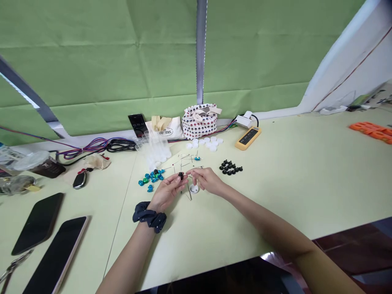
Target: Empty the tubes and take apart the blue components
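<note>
My left hand (168,190), with a dark scrunchie (149,216) on its wrist, pinches a small black bead (181,176) between thumb and fingertips. My right hand (206,179) is closed in a pinch just right of it, holding a thin metal pin whose tip meets the bead. A small white cap (194,188) lies on the table below both hands. Blue and green beads (152,179) lie left of my left hand. A cluster of black beads (230,168) lies to the right. Loose pins (184,158) are scattered just beyond the hands.
Clear plastic tubes (154,150) and white caps (206,143) sit further back, with a patterned pouch (199,121), a yellow meter (248,137), cables and a timer phone (138,124). Two dark phones (39,222) and a car key (80,179) lie at left. Orange parts (372,131) sit far right.
</note>
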A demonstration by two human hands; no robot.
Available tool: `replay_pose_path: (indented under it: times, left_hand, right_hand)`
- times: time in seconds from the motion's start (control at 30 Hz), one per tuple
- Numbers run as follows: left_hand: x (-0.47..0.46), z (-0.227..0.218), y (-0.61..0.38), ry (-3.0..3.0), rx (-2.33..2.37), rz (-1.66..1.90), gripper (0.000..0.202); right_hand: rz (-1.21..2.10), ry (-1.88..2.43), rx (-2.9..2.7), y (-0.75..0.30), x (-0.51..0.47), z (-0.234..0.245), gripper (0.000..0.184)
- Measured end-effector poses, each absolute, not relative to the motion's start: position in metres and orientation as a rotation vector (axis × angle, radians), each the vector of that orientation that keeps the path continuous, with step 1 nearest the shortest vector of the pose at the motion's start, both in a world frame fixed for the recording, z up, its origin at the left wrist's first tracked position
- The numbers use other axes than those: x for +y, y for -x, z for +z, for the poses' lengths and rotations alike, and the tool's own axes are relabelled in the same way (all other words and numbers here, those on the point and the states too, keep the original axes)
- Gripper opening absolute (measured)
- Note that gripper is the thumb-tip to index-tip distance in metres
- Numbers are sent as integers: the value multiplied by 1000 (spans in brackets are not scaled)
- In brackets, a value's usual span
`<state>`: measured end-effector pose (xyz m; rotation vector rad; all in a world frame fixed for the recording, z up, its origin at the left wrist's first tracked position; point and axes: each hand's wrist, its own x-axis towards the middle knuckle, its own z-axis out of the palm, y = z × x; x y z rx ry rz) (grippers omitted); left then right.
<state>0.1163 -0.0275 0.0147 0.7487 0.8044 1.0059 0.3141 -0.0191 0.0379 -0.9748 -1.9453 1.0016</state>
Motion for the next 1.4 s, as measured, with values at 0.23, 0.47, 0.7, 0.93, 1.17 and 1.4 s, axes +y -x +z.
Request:
replay_pose_path:
  times: [0.23,0.47,0.7,0.93,1.17,1.4]
  left_hand:
    - [-29,17,-117,-742,772,980,18]
    - [-30,17,-120,-787,842,1056,29]
    - [-37,20,-126,-1057,1013,1219,36]
    - [-39,23,-129,-1185,945,1219,33]
    - [-38,21,-128,-1241,906,1232,25]
    - [-39,14,-130,-1393,985,1274,27]
  right_hand:
    - [881,1060,-1931,-313,-22,38,31]
    - [1006,1033,-1822,-312,-21,37,27]
    - [1189,994,-1847,-311,-26,36,33]
    - [1114,1025,-1869,-309,-27,34,32]
    - [1018,1037,-1910,-313,-26,35,32]
    - [1222,1090,-1777,-311,-26,37,26]
